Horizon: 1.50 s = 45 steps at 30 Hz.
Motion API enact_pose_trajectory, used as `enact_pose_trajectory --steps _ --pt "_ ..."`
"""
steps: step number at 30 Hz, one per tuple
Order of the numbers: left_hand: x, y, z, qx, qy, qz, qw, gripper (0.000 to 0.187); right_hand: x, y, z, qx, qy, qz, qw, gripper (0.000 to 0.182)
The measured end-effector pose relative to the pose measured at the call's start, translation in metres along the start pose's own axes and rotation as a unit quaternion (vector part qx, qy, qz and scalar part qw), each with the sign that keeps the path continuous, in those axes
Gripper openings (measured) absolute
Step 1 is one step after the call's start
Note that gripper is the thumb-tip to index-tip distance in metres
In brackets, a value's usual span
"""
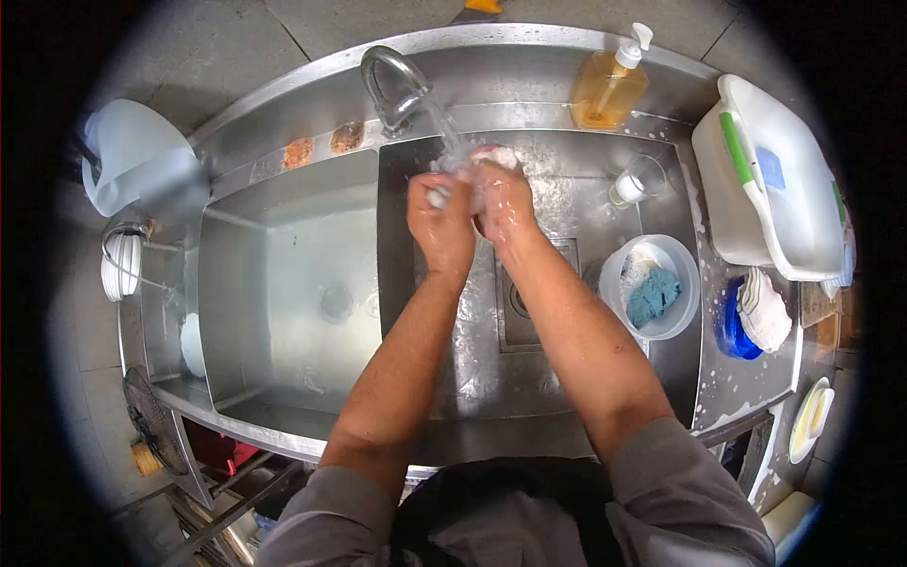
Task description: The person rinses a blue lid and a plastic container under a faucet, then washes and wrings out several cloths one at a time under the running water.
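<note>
Water runs from the curved metal faucet [389, 80] onto both hands, over the right basin of the steel sink [453, 364]. My left hand [441, 222] is closed, with something whitish showing at its fingers. Close beside it, my right hand [503, 194] is closed too, and a white, wet or foamy thing shows at its fingers. Splashing water and blur hide what either holds. To the right, a drinking glass [640, 180] lies in the basin, above a white plastic tub [688, 300] with a blue-green cloth [653, 296] in it.
A soap pump bottle [607, 90] stands on the back ledge. At the right are a white bin [732, 203] with green handles, a blue container [737, 326] and a folded white cloth [761, 310]. The left basin [293, 283] lies beside the hands; a translucent jug [142, 156] is far left.
</note>
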<state>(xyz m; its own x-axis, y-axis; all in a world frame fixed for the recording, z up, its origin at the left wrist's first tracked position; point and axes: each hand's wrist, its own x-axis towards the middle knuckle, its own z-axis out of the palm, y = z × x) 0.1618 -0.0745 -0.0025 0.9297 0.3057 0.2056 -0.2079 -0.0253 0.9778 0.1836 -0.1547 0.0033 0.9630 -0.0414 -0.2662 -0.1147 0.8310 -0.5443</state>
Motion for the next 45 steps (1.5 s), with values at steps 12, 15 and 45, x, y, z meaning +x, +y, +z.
enact_pose_trajectory --steps 12,15,45 --pt "0.077 -0.014 -0.013 -0.345 -0.297 -0.461 0.762 0.036 0.001 -0.068 0.025 -0.762 -0.273 -0.228 0.541 0.045" --pt "0.072 -0.003 -0.015 -0.166 -0.074 -0.353 0.918 0.040 0.016 -0.067 0.004 -0.748 -0.166 -0.096 0.636 0.053" --pt "0.021 -0.024 -0.021 -0.272 -0.097 -0.353 0.890 0.045 0.000 -0.021 0.014 -0.776 -0.007 -0.313 0.548 0.027"
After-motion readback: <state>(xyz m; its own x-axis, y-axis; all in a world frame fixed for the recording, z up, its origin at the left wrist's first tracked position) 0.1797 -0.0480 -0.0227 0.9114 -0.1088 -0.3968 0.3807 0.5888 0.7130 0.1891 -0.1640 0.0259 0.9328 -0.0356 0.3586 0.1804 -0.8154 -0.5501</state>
